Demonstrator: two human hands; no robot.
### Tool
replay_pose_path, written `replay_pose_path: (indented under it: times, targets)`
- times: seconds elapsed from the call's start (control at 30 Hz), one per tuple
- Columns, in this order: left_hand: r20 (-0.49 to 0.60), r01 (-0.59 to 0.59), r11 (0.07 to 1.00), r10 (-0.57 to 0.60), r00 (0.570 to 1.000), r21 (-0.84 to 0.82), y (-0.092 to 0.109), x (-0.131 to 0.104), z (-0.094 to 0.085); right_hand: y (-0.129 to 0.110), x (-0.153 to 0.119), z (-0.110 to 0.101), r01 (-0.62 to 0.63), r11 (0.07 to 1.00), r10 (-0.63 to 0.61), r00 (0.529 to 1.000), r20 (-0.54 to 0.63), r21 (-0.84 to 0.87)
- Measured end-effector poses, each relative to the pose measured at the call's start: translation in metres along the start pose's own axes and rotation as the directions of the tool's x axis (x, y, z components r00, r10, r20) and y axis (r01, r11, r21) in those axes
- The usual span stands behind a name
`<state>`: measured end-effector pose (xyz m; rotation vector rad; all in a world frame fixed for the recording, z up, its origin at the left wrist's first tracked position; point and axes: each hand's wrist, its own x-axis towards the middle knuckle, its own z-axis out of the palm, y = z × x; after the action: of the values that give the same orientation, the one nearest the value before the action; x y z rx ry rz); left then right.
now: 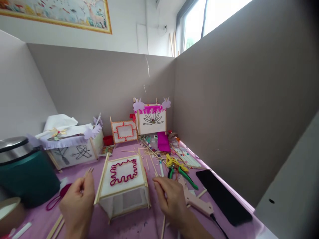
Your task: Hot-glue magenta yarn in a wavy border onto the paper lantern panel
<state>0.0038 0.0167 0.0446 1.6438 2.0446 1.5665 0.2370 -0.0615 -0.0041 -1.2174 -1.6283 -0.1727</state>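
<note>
Between my hands stands a small box frame of thin wooden sticks (124, 187) with white panels and a wavy magenta cord on its top. My left hand (79, 202) is closed at the box's left, with short stick ends showing above the fingers. To the right of the box, my right hand (171, 200) is closed around a thin wooden stick (163, 228), part of which shows below the hand. Neither hand touches the box, as far as can be seen.
Decorated frames (152, 122) and a white box (74, 154) stand behind. A teal bottle (30, 179) and tape roll (11, 212) are left. Green-handled pliers (188, 179), a glue gun (199, 203), a black phone (224, 197) and loose sticks lie right.
</note>
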Motion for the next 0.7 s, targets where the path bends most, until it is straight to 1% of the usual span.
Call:
replay_pose_path:
  times: [0.07,0.17,0.23,0.33,0.4,0.5,0.57,0.6,0.63,0.7]
  targets:
    - [-0.019,0.024,0.998,-0.025,1.000,-0.049,-0.001,-0.003,0.002,0.003,-0.001,0.003,0.019,1.000,-0.019,1.000,-0.005,-0.009]
    - [0.024,0.054,0.991,-0.051,0.998,-0.121,-0.006,-0.002,0.005,0.008,-0.001,0.003,0.007,1.000,-0.007,1.000,0.006,-0.013]
    - [0.061,0.107,0.975,-0.097,0.993,-0.195,-0.010,0.000,0.009,0.010,-0.002,0.004,-0.018,1.000,0.018,1.000,0.015,-0.004]
    - [0.094,0.188,0.911,-0.165,0.982,-0.368,-0.013,0.002,0.012,0.009,-0.003,0.005,-0.072,0.997,0.072,0.997,0.018,0.022]
    - [0.117,0.199,0.867,-0.163,0.980,-0.456,-0.012,0.002,0.010,0.005,-0.001,0.005,-0.102,0.994,0.101,0.995,0.019,0.045]
    - [0.150,0.130,0.859,-0.063,0.987,-0.494,-0.011,-0.001,0.004,-0.006,0.013,0.002,-0.113,0.989,0.112,0.993,0.021,0.097]
    - [0.161,0.028,0.881,0.055,0.985,-0.472,-0.010,-0.002,-0.002,-0.011,0.029,-0.002,-0.106,0.985,0.105,0.994,0.011,0.137]
    - [0.171,-0.039,0.888,0.130,0.977,-0.458,-0.010,-0.003,-0.004,-0.013,0.038,-0.003,-0.099,0.985,0.099,0.995,0.009,0.144]
    - [0.186,-0.111,0.889,0.213,0.959,-0.445,-0.010,-0.002,-0.005,-0.014,0.048,-0.004,-0.091,0.985,0.088,0.996,0.032,0.148]
    - [0.217,-0.236,0.865,0.358,0.908,-0.443,-0.010,-0.001,-0.007,-0.014,0.065,-0.004,-0.071,0.985,0.053,0.992,0.116,0.159]
